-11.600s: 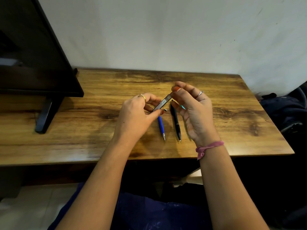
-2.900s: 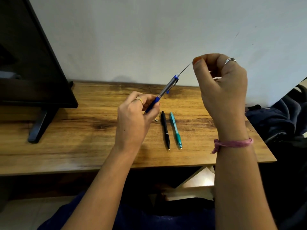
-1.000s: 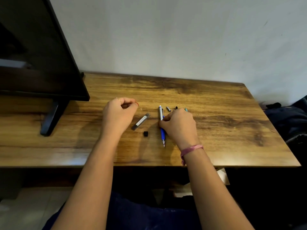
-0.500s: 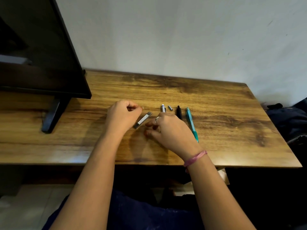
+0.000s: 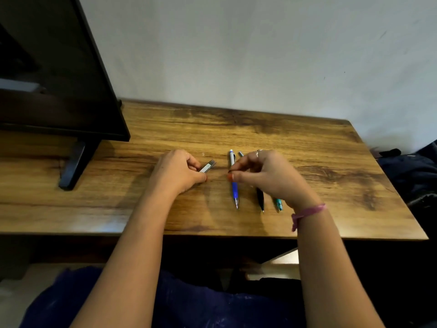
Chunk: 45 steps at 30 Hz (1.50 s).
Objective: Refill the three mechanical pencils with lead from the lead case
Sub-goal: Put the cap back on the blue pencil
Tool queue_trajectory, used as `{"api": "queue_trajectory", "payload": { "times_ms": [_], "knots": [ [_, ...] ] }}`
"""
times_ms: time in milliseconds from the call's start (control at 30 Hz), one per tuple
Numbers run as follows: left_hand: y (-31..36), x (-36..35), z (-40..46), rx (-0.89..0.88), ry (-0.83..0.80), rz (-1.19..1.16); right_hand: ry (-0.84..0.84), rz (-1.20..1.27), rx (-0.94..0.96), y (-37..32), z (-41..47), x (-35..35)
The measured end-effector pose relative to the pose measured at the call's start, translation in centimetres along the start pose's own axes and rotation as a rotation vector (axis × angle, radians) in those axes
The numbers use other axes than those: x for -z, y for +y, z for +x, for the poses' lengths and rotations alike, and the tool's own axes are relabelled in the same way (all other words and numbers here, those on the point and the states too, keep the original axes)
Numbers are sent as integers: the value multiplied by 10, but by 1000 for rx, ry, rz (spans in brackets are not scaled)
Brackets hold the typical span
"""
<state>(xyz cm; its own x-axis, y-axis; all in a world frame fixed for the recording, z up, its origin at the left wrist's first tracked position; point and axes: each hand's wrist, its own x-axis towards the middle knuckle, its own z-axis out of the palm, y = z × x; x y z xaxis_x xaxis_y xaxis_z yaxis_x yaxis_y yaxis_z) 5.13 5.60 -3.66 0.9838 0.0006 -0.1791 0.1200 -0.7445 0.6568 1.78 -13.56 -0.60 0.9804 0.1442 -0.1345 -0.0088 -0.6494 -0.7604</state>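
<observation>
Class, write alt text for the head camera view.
A person's left hand holds a lead case on a wooden desk; the right hand pinches something small above blue, black and teal pencils.

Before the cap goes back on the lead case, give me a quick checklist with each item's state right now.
1. Lead case held: ok, the left hand grips it low over the table.
2. Small black cap in hand: ok, the right hand pinches a small dark piece at its fingertips.
3. Cap lined up with the case: not ok, a gap separates them.
4. Open end of the case facing the cap: cannot tell, too small.
5. Blue pencil lying on the table: ok; whether its cap is on, cannot tell.
6. Black pencil and teal pencil out of the way: ok, lying right of the blue one, partly under the right hand.
</observation>
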Motion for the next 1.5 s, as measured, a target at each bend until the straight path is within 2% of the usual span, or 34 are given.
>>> {"api": "queue_trajectory", "payload": {
  "times_ms": [100,233,367,533,700,867,1167,1500],
  "knots": [
    [2,-2,-2,-21,21,14,104,180,-37,5,-3,12],
    [9,-2,-5,-80,122,-81,251,293,-38,4,-4,18],
    [22,5,-12,-244,294,-197,443,431,25,-3,-7,25],
    [37,8,-25,-513,487,-195,616,536,110,-16,-12,31],
    [45,11,-35,-684,583,-179,628,548,190,-32,-16,29],
    [48,12,-39,-768,636,-139,610,555,217,-41,-18,26],
    [49,10,-40,-816,632,-122,597,526,217,-38,-17,27],
    [49,12,-41,-809,627,-15,590,356,226,-35,-19,29]
  ]
}}
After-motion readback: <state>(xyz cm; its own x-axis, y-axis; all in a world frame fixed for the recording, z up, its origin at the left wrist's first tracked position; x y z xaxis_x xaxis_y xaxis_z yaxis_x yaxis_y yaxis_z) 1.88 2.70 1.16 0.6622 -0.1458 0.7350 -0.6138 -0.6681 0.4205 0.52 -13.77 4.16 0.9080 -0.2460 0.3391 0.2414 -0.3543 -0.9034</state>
